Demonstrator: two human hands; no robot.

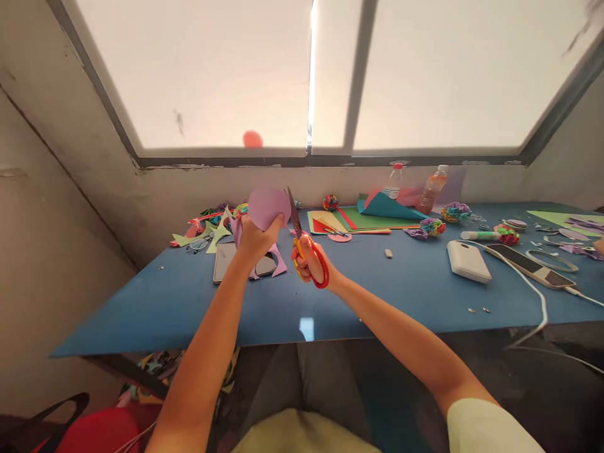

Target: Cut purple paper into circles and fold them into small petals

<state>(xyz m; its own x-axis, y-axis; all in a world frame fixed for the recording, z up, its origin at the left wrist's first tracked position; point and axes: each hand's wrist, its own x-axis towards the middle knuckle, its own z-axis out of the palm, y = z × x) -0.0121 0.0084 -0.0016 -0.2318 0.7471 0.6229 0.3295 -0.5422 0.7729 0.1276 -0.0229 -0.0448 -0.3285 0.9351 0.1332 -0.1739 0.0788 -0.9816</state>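
Note:
A round piece of purple paper [268, 206] is pinched in my left hand [260, 238], raised above the table's left half. My right hand [309, 259] grips a pair of scissors [323, 267] with red and yellow handles, the blades pointing up close to the paper's right edge. Below my left hand lie a purple paper offcut [276, 263] and a tablet-like device [223, 263]. Whether the blades touch the paper I cannot tell.
Paper scraps [218, 236] and eyeglasses [198, 244] lie at the left. Coloured paper sheets [372, 218], two bottles [431, 189] and paper flowers [433, 226] stand behind. At the right are a white power bank [468, 261], a phone [531, 264], cables and part of another person's hand [598, 246].

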